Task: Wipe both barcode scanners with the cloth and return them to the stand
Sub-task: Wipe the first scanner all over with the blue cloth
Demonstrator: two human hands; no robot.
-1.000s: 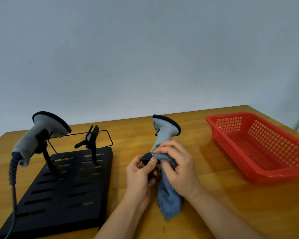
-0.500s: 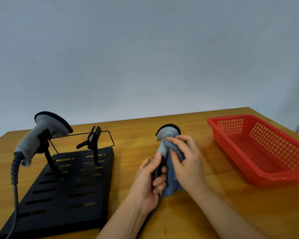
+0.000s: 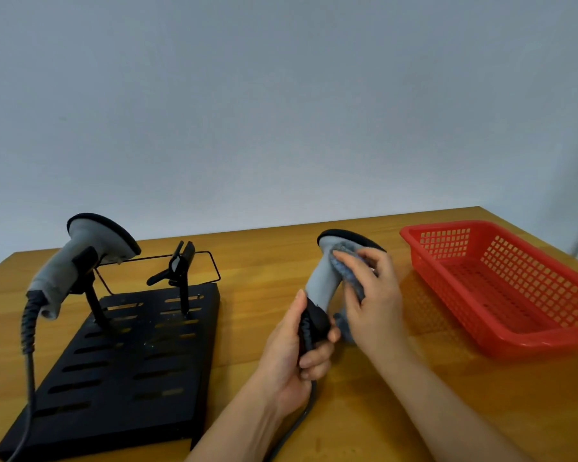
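A wooden table (image 3: 254,261) seen from above and in front, with a plain pale wall behind it. Near the centre, the left hand (image 3: 294,355) grips the dark lower handle of a grey barcode scanner (image 3: 322,281), fingers clenched around it; the scanner is held above the table, head pointing up and away, and its cable (image 3: 297,425) trails down toward the near edge. The right hand (image 3: 374,295) presses a blue-grey cloth (image 3: 347,275) against the right side of the scanner's neck, just under the black-rimmed head, fingers curled over the cloth and grasping it; the cloth's lower end hangs behind the hand near the table. At left lies a black slotted stand (image 3: 121,368) with two upright holders. The far-left holder carries a second scanner (image 3: 80,261), head up and tilted, its coiled cable (image 3: 27,328) hanging down the left side. The right holder (image 3: 181,275) is unoccupied. At far right, well apart from the hands, sits a red plastic basket (image 3: 514,341) with perforated walls.
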